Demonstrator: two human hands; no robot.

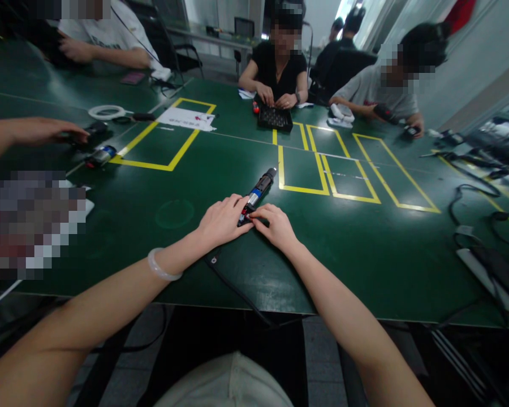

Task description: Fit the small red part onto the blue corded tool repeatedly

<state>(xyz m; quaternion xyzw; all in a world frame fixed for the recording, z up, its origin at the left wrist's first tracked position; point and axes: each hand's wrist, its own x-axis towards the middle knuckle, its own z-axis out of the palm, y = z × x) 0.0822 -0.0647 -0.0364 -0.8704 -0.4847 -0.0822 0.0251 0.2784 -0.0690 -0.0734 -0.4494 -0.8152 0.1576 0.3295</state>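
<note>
Near the middle of the frame, the tool (261,189) lies on the table (123,215), its lower end between the two hands and its tip pointing up and right. The left hand (223,220) curls over that lower end, holding it; the right hand (275,225), thumb and fingertips drawn narrowly together, touches it, though whether it grips any part I cannot tell.

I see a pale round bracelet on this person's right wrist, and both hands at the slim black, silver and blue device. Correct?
Not quite: the head view shows the pale round bracelet on the left wrist. The left hand and right hand are indeed at the slim black, silver and blue device.
</note>
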